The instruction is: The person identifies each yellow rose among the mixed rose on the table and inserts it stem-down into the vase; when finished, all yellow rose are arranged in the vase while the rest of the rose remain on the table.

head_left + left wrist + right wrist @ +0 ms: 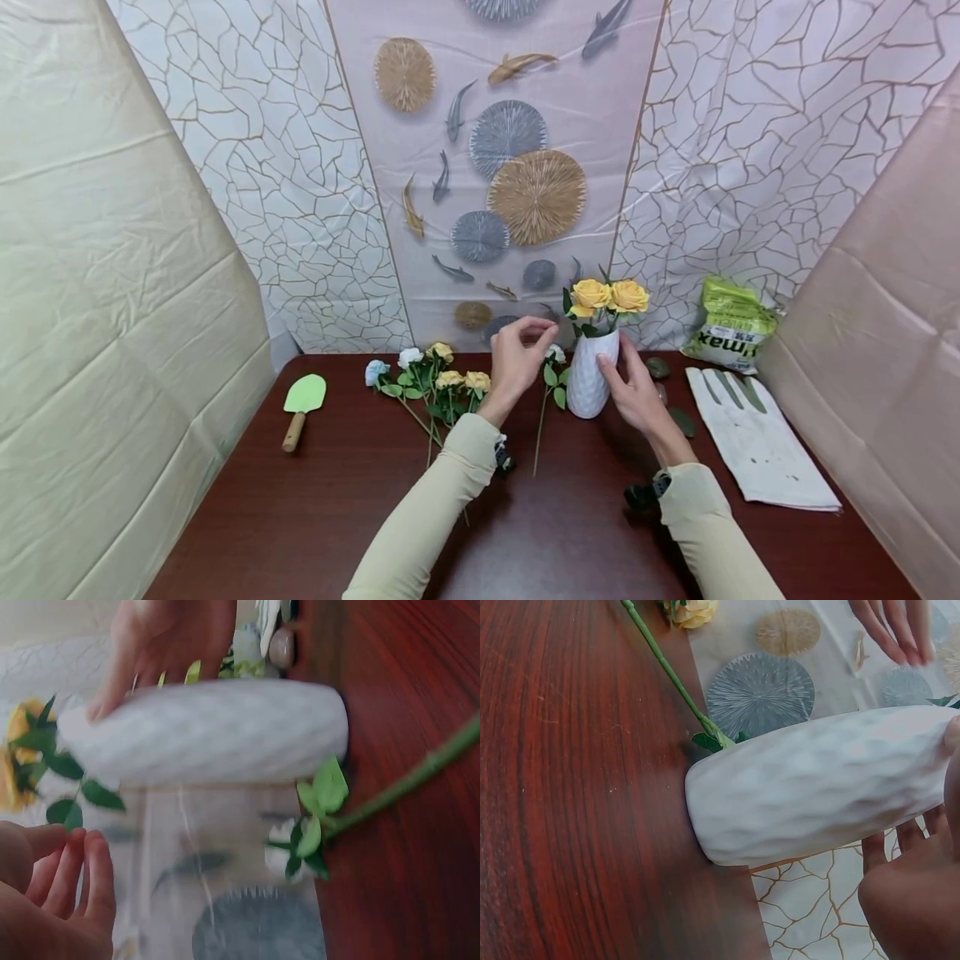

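A white textured vase (587, 379) stands on the table with two yellow roses (609, 297) in its mouth. My right hand (637, 387) grips the vase near its top, thumb on the front and fingers behind. Left of the mouth, my left hand (520, 358) hovers with loosely bent fingers and holds nothing. In the left wrist view its fingertips overlap a green leaf (66, 813) of the roses, while the right wrist view shows these fingers (896, 630) apart from the vase. Beside the vase base lies a white rose (555, 354) on a green stem.
Several yellow, white and blue roses (411, 358) lie left of my left hand. A green trowel (305, 393) with a wooden handle is farther left. To the right are dark stones (681, 422), white gloves (765, 450) and a green bag (731, 327) against the backdrop.
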